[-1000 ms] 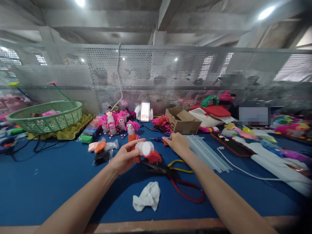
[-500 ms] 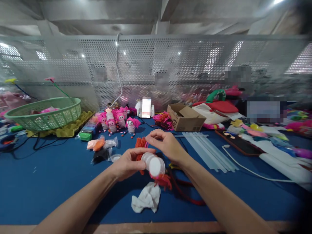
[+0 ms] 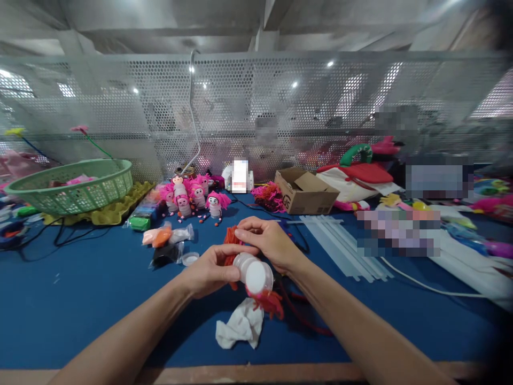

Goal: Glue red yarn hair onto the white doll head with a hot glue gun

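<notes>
In my left hand (image 3: 210, 271) is a small clear plastic bottle (image 3: 243, 263), tilted so that a round white end (image 3: 255, 276) faces me. Orange-red yarn (image 3: 230, 238) sticks up behind the fingers, and another red yarn tuft (image 3: 269, 303) hangs below the white end. My right hand (image 3: 266, 240) is just above the bottle, fingertips closed at the upper yarn bundle. What exactly they pinch is partly hidden. A crumpled white tissue (image 3: 240, 325) lies on the blue table below my hands. Dark red yarn strands (image 3: 304, 315) trail beneath my right wrist.
Several pink-haired bottle dolls (image 3: 192, 195) stand at the back. Left are a green basket (image 3: 72, 187), clay packets (image 3: 164, 238) and a white cap (image 3: 190, 259). Right are a cardboard box (image 3: 306, 198), translucent glue sticks (image 3: 344, 248) and a white cable (image 3: 428, 290).
My right hand has shifted slightly left and down, closer to the yarn. The bottle stays in my left hand, almost unmoved.
</notes>
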A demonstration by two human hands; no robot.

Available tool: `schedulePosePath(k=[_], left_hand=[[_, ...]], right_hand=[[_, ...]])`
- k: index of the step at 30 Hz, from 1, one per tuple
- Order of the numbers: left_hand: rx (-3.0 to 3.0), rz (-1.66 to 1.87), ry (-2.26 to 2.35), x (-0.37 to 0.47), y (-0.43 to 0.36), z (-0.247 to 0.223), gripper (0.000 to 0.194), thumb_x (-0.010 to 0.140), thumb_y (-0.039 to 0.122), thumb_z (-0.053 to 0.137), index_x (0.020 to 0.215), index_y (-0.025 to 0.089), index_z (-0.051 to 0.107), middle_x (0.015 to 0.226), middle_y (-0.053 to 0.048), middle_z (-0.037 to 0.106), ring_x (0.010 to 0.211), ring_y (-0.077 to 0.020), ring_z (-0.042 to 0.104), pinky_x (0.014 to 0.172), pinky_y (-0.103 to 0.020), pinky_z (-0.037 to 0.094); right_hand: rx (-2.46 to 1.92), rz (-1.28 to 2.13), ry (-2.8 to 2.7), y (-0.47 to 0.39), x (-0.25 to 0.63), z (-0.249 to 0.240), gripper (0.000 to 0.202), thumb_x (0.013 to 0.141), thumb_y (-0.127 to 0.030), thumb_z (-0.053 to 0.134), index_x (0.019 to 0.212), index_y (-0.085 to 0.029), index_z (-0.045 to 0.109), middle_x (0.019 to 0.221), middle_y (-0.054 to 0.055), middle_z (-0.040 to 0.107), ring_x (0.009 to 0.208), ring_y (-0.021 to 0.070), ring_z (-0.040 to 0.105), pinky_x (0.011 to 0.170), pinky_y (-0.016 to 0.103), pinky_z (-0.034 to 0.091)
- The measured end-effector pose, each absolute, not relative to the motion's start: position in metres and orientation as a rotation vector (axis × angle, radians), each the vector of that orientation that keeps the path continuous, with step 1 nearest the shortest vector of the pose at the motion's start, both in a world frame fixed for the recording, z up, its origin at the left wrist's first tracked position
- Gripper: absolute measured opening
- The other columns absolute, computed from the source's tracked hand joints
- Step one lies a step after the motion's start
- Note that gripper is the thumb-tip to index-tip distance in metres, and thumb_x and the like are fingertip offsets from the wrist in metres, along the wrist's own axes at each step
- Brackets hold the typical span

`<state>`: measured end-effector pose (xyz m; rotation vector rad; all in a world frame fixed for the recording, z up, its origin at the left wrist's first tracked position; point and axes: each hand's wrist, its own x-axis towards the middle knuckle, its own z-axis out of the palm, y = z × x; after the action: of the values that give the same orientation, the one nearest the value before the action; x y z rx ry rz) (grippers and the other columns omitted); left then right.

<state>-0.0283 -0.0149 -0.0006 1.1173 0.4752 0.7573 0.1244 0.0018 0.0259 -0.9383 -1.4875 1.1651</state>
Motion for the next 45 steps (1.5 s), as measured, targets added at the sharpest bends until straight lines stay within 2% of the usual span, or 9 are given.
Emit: schedulePosePath(k=[5, 11, 17, 20, 24, 29, 34, 39, 45], left_hand=[[1.099, 0.787, 0.467, -0.029, -0.014, -0.002, 0.053, 0.049, 0.030, 0.078, 0.098, 0.016, 0.066, 0.084, -0.007, 0.065, 0.063, -0.0120, 0.056, 0.058, -0.023, 0.042], [1.100, 0.792, 0.478, -0.028, -0.015, 0.000, 0.054, 0.047, 0.033, 0.078, 0.098, 0.017, 0.067, 0.079, -0.006, 0.065, 0.064, -0.0123, 0.056, 0.062, -0.024, 0.042], [1.108, 0.802, 0.467, -0.028, -0.015, 0.000, 0.053, 0.047, 0.033, 0.078, 0.097, 0.016, 0.067, 0.083, -0.007, 0.066, 0.066, -0.0124, 0.056, 0.060, -0.023, 0.043], [1.064, 0.812, 0.459, -0.029, -0.015, 0.001, 0.052, 0.048, 0.030, 0.078, 0.096, 0.015, 0.067, 0.084, -0.008, 0.066, 0.064, -0.0125, 0.057, 0.056, -0.021, 0.044], [0.954, 0.896, 0.422, -0.028, -0.013, 0.003, 0.046, 0.055, 0.027, 0.075, 0.099, 0.015, 0.065, 0.086, -0.007, 0.067, 0.062, -0.0111, 0.058, 0.051, -0.018, 0.043], [0.845, 1.012, 0.376, -0.026, -0.007, 0.001, 0.035, 0.064, 0.024, 0.069, 0.097, 0.011, 0.064, 0.089, -0.008, 0.068, 0.079, -0.0156, 0.062, 0.075, -0.026, 0.048], [0.842, 0.995, 0.438, -0.024, -0.006, 0.000, 0.033, 0.068, 0.025, 0.065, 0.099, 0.012, 0.063, 0.088, -0.007, 0.068, 0.076, -0.0154, 0.062, 0.074, -0.026, 0.048], [0.820, 0.982, 0.449, -0.021, -0.007, 0.003, 0.033, 0.066, 0.025, 0.068, 0.096, 0.011, 0.064, 0.086, -0.006, 0.067, 0.075, -0.0139, 0.062, 0.072, -0.023, 0.047], [0.804, 0.993, 0.482, -0.022, -0.007, 0.002, 0.031, 0.067, 0.024, 0.067, 0.095, 0.011, 0.064, 0.089, -0.007, 0.067, 0.075, -0.0143, 0.061, 0.076, -0.026, 0.047]], right_hand=[[-0.969, 1.299, -1.296, 0.004, 0.124, 0.025, 0.023, 0.057, -0.036, 0.068, 0.064, -0.017, 0.057, 0.060, -0.005, 0.054, 0.056, 0.0080, 0.045, 0.053, 0.022, 0.035], [-0.907, 1.296, -1.204, 0.005, 0.123, 0.020, 0.025, 0.058, -0.036, 0.070, 0.065, -0.016, 0.057, 0.053, -0.007, 0.048, 0.044, 0.0046, 0.036, 0.043, 0.021, 0.027], [-0.829, 1.236, -1.036, 0.012, 0.133, 0.027, 0.026, 0.060, -0.039, 0.067, 0.065, -0.017, 0.053, 0.057, -0.005, 0.053, 0.045, 0.0043, 0.040, 0.041, 0.019, 0.029], [-0.788, 1.114, -0.894, 0.015, 0.150, 0.039, 0.025, 0.063, -0.037, 0.064, 0.068, -0.018, 0.049, 0.067, -0.003, 0.059, 0.047, 0.0042, 0.044, 0.040, 0.017, 0.032], [-0.824, 0.842, -0.985, 0.002, 0.168, 0.054, 0.017, 0.066, -0.031, 0.064, 0.070, -0.017, 0.055, 0.058, -0.004, 0.057, 0.046, 0.0053, 0.049, 0.042, 0.018, 0.038], [-0.934, 0.533, -1.459, -0.031, 0.158, 0.055, 0.008, 0.074, -0.024, 0.059, 0.078, -0.018, 0.060, 0.062, -0.001, 0.062, 0.050, 0.0092, 0.055, 0.046, 0.022, 0.045], [-0.797, 0.085, -1.782, -0.041, 0.147, 0.049, 0.007, 0.077, -0.014, 0.055, 0.076, -0.018, 0.060, 0.072, 0.002, 0.061, 0.069, 0.0117, 0.058, 0.063, 0.025, 0.047], [-0.788, -0.019, -1.826, -0.040, 0.146, 0.045, 0.009, 0.077, -0.010, 0.055, 0.078, -0.017, 0.061, 0.071, 0.002, 0.062, 0.066, 0.0107, 0.057, 0.060, 0.023, 0.046], [-0.784, -0.080, -1.850, -0.040, 0.143, 0.042, 0.007, 0.077, -0.011, 0.056, 0.079, -0.015, 0.061, 0.072, 0.003, 0.063, 0.067, 0.0118, 0.057, 0.061, 0.024, 0.047]])
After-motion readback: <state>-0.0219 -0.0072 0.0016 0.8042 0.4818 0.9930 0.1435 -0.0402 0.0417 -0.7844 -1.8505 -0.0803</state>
